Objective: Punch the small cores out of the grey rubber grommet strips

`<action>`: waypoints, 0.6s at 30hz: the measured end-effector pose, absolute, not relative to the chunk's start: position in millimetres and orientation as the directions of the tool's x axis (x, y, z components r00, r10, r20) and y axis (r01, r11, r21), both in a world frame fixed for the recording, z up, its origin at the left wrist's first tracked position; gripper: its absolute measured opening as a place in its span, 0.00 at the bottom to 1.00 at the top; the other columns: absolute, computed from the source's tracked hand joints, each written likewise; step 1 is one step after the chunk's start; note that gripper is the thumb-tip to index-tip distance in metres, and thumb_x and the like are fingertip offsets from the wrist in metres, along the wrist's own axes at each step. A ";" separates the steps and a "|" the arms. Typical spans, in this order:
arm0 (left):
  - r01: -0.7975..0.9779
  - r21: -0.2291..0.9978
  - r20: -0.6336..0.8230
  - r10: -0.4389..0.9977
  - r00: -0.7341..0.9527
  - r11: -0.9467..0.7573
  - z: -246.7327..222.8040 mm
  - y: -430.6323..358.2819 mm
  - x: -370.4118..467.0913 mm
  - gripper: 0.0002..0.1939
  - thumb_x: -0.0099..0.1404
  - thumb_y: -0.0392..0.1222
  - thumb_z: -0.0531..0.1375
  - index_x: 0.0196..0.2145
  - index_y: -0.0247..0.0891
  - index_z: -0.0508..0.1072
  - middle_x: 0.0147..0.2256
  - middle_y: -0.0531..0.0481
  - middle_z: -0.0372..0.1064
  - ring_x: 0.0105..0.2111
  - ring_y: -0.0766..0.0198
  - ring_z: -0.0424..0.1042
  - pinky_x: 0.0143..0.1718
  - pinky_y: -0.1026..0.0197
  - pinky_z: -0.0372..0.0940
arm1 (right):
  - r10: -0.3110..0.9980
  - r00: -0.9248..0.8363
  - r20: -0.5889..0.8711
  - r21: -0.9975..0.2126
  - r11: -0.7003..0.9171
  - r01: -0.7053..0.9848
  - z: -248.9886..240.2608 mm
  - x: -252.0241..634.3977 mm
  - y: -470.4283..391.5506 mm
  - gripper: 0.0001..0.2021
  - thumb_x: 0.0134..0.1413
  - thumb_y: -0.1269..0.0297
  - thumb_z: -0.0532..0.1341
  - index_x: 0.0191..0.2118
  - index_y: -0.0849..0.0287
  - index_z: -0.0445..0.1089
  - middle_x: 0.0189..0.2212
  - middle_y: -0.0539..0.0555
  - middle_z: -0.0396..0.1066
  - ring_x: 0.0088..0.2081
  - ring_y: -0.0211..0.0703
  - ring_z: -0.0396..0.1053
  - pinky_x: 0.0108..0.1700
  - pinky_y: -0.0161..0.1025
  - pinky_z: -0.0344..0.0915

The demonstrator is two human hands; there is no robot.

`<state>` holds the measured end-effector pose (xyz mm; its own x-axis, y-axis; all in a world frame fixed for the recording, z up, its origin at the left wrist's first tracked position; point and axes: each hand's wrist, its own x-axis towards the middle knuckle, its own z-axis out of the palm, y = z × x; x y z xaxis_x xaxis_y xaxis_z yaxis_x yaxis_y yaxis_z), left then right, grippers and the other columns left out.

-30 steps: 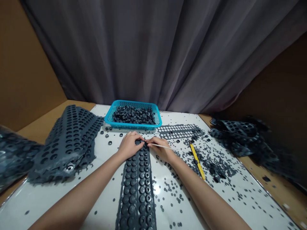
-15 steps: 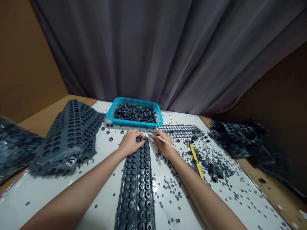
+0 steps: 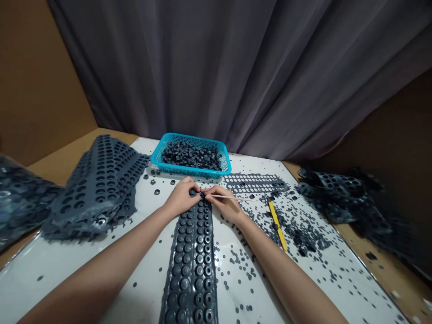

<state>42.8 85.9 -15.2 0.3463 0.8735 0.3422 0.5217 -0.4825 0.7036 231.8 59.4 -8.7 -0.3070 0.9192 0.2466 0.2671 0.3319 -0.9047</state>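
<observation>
A long dark rubber sheet (image 3: 192, 265) with rows of round raised parts lies on the white table, running away from me. At its far end my left hand (image 3: 182, 196) is closed, its fingertips pinching the sheet's end. My right hand (image 3: 224, 202) grips a thin white stick (image 3: 232, 197), which points left at the same end of the sheet. The fingertips of both hands nearly meet there and hide the stick's tip.
Beyond my hands stands a blue basket (image 3: 191, 171) of small dark parts. A stack of perforated sheets (image 3: 104, 180) sits left. Rightward are a punched-out strip (image 3: 254, 183), a yellow-handled tool (image 3: 277, 225), scattered dark discs and a dark heap (image 3: 344, 193).
My right hand has moved left to the sheet's end, and the stick has turned nearly level. My left fingertips have come together there. The view has shifted slightly.
</observation>
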 end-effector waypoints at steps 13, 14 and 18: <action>0.533 0.695 0.337 0.873 0.352 -0.483 -13.7 85.1 43.9 0.04 0.54 0.34 0.58 0.28 0.39 0.72 0.32 0.51 0.64 0.38 0.56 0.68 0.41 0.57 0.63 | 0.747 -0.492 0.448 -0.567 0.663 0.489 -15.4 235.3 61.7 0.07 0.62 0.63 0.55 0.36 0.56 0.68 0.38 0.57 0.75 0.42 0.47 0.73 0.43 0.43 0.69; 0.535 0.693 0.338 0.873 0.352 -0.484 -13.5 85.0 44.1 0.04 0.54 0.34 0.58 0.28 0.39 0.72 0.32 0.51 0.64 0.38 0.55 0.68 0.41 0.57 0.63 | 0.730 -0.517 0.447 -0.523 0.683 0.511 -15.7 235.7 62.2 0.07 0.62 0.63 0.55 0.36 0.56 0.68 0.38 0.58 0.75 0.42 0.47 0.73 0.43 0.43 0.69; 0.541 0.682 0.344 0.869 0.356 -0.492 -13.4 85.3 44.6 0.03 0.54 0.34 0.58 0.28 0.39 0.71 0.32 0.50 0.64 0.38 0.55 0.68 0.41 0.56 0.62 | 0.688 -0.561 0.460 -0.418 0.725 0.547 -16.6 235.7 64.0 0.08 0.63 0.65 0.53 0.38 0.56 0.68 0.40 0.58 0.75 0.42 0.45 0.73 0.43 0.42 0.69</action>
